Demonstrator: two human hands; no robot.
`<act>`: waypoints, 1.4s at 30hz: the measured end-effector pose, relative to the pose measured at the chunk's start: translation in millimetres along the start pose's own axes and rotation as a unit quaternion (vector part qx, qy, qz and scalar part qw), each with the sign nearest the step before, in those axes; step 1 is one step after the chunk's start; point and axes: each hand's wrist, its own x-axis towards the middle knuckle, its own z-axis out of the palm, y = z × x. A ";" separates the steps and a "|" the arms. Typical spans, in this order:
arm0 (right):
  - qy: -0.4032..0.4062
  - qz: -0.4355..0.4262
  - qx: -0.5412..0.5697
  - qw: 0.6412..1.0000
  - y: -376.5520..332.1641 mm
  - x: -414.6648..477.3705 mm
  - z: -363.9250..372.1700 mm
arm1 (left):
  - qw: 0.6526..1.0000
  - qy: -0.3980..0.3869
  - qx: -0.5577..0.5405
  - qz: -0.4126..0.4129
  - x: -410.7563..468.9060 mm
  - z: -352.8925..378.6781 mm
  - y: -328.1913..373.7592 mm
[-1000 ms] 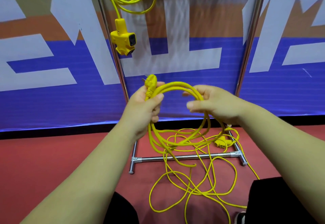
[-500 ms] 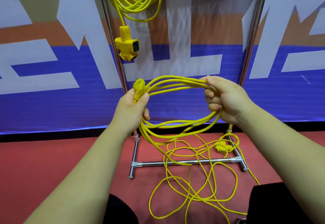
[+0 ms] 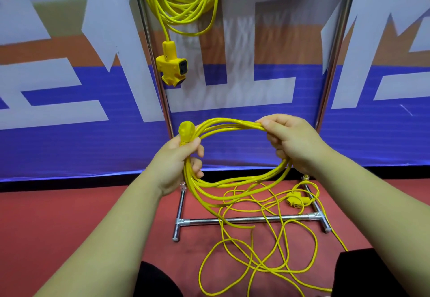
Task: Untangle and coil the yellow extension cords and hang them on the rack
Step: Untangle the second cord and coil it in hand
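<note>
Holding a half-coiled yellow cord [image 3: 228, 125] before the rack [image 3: 244, 220], the left hand [image 3: 176, 159] grips it by the plug [image 3: 186, 131], the right hand [image 3: 293, 140] pinches its top, and the rest trails tangled on the floor [image 3: 69, 226].

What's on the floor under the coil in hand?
A loose yellow cord lies tangled on the red floor, crossing the rack's base bar, with a yellow socket block by its right foot. Its run beyond the right forearm is covered.
</note>
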 end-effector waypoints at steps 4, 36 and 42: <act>-0.021 -0.014 -0.005 1.000 -4.4 0.2 -6.8 | 1.000 0.009 0.000 -0.003 0.8 -1.6 1.8; 0.120 0.072 -0.221 0.965 37.6 15.7 -6.0 | 0.985 -0.031 -0.164 -0.030 3.2 24.5 -3.3; 0.039 0.008 -0.258 0.965 46.2 -16.0 39.1 | 0.982 0.111 -0.152 0.001 10.2 13.6 -3.7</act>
